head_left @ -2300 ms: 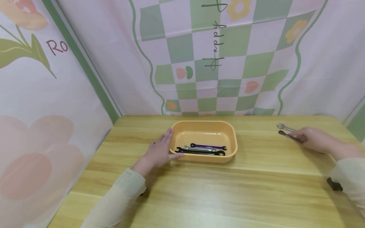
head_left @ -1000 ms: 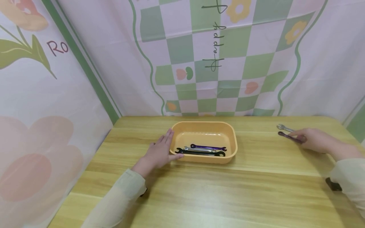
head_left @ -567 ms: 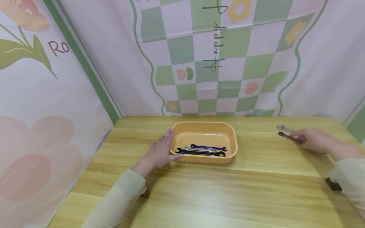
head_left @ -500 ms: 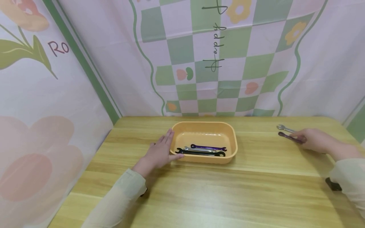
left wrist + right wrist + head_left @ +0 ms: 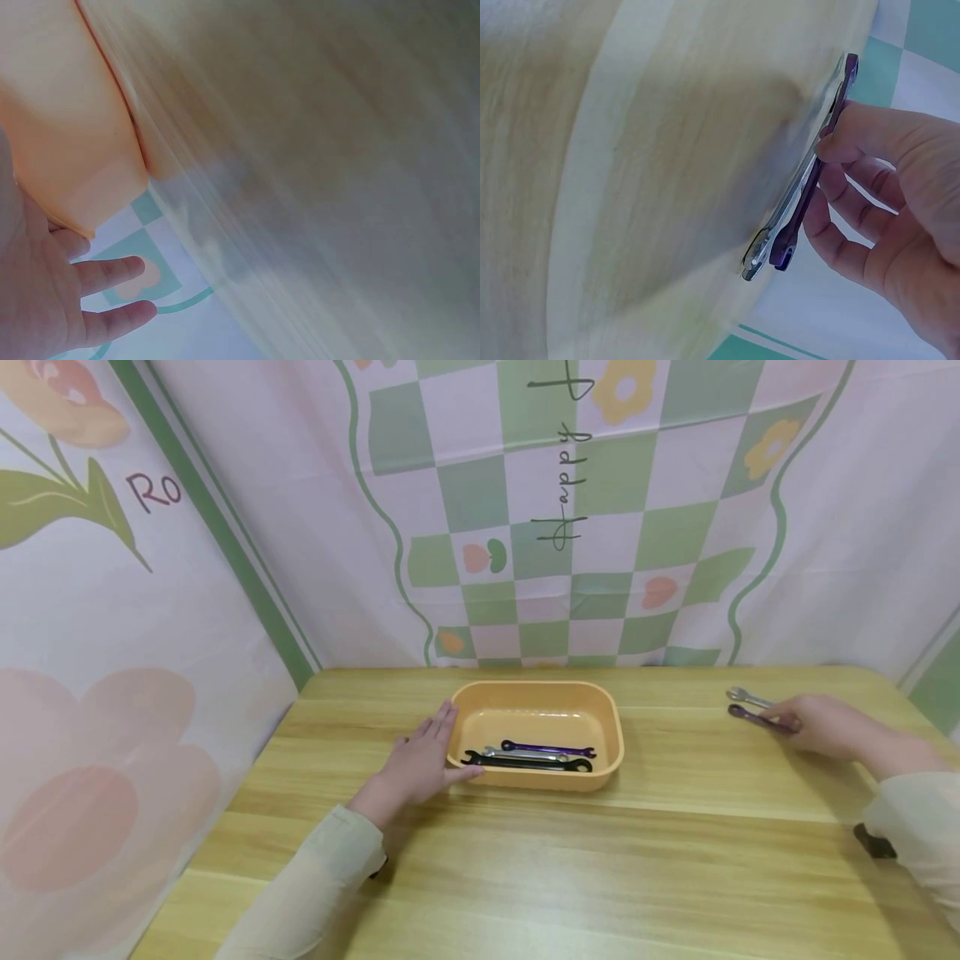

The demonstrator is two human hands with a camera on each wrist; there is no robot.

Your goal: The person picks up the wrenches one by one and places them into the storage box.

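Observation:
At the left end of a yellow-orange plastic bin (image 5: 611, 727) rests my left hand (image 5: 416, 764), its fingers extended along the side and its thumb by the front rim. Inside lie a black combination wrench (image 5: 525, 763), a silver wrench (image 5: 510, 753) and a purple wrench (image 5: 547, 748). Far to the right, my right hand (image 5: 828, 727) pinches a second purple wrench (image 5: 810, 187) between thumb and fingers. Close beside that one, another silver wrench (image 5: 738, 694) lies on the table; the hand partly hides it in the head view.
The wooden table (image 5: 570, 877) carries the bin near its back edge. Behind it hangs a curtain (image 5: 540, 560) with green checks, and a second patterned cloth (image 5: 172, 635) hangs at the left.
My right hand and the pinched purple wrench have shifted very slightly left and up in the head view. My left hand and the bin stay in place.

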